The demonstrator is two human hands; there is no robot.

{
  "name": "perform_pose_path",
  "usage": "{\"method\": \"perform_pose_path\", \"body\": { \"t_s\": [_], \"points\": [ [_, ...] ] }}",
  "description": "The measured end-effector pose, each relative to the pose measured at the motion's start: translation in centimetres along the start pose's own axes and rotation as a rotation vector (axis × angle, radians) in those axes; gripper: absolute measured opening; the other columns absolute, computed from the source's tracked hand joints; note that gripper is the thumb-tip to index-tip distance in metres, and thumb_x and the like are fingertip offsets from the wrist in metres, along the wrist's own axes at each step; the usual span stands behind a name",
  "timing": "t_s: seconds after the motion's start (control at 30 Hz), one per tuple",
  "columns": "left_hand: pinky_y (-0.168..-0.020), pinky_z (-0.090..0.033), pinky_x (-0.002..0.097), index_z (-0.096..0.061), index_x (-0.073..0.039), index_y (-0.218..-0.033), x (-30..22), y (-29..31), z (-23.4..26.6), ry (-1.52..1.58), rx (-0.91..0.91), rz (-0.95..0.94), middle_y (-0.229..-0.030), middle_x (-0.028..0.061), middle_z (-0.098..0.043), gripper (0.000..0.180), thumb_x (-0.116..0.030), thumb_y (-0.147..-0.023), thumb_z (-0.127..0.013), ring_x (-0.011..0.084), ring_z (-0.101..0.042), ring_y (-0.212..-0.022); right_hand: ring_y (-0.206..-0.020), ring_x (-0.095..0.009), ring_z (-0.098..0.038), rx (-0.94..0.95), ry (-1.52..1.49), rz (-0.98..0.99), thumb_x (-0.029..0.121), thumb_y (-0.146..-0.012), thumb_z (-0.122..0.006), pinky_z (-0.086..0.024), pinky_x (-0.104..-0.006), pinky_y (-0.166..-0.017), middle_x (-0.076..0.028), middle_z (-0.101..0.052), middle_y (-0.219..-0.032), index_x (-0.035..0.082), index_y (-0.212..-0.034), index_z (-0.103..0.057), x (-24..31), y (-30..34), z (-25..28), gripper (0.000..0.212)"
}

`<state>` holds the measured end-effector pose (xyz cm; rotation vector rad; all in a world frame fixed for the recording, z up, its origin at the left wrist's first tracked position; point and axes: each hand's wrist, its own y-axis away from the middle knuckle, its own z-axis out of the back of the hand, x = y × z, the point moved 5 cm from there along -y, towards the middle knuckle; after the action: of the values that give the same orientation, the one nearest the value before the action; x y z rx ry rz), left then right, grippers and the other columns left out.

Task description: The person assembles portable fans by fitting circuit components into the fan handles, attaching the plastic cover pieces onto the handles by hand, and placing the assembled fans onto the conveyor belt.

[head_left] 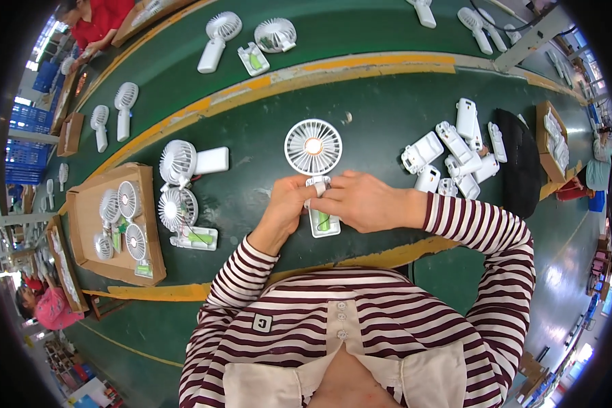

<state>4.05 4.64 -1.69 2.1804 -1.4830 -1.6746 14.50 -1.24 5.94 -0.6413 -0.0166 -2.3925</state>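
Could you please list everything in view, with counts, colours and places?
Open-handled fan: one, white with a green part in its handle, centre, at the hands
Loose fans: two, white, left of centre
Large cardboard box: one, brown, left on the table
Boxed fans: about four, white, inside that box
Handle casings: about ten, white, piled right
Soft dark item: one, black, right of the casings
Worktable: one, dark green, under all these
Far fans: several, white, beyond the yellow-edged strip
Blue crates: several, far left
Co-workers: at least two, red and pink tops, left edge
Left hand: one, striped sleeve, at the fan's neck
Right hand: one, striped sleeve, same place
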Motion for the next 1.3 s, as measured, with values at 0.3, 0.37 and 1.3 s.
{"method": "perform_pose_path", "body": {
  "t_s": [0.3,0.37,1.3],
  "points": [
    [-0.067,-0.053,0.0332,-0.057,0.008,-0.094,0.2,-0.1,1.0,0.005,-0.063,-0.013,-0.084,0.0153,-0.063,0.018,-0.002,-0.08,-0.053,0.0234,-0.063,-0.074,-0.072,-0.036,-0.059,-0.394,0.329,-0.384,0.014,-0.071,-0.053,-0.047,-0.0437,-0.063,-0.019,-0.06,-0.08,0.0,-0.082,-0.059,-13.8,-14.0,5.5,0.019],
    [-0.067,-0.053,0.0326,-0.058,0.008,-0.093,0.5,-0.2,0.9,0.0,-0.048,0.007,-0.084,0.0149,-0.063,0.018,-0.004,-0.08,-0.054,0.0226,-0.063,-0.074,-0.081,-0.034,-0.059,-0.449,0.413,-0.554,0.024,-0.072,-0.058,-0.049,-0.0411,-0.065,-0.02,-0.059,-0.088,-0.002,-0.09,-0.057,-16.8,-16.7,4.9,0.032],
    [-0.074,-0.05,0.0331,-0.053,0.007,-0.103,0.0,-0.2,0.9,0.041,-0.042,-0.131,-0.099,0.0165,-0.06,0.025,-0.002,-0.079,-0.05,0.0219,-0.061,-0.084,-0.083,-0.027,-0.056,-0.712,0.263,-0.363,0.01,-0.06,-0.061,-0.044,-0.0364,-0.075,-0.008,-0.059,-0.086,0.005,-0.092,-0.058,-0.1,0.6,4.0,0.032]
  ]
}}
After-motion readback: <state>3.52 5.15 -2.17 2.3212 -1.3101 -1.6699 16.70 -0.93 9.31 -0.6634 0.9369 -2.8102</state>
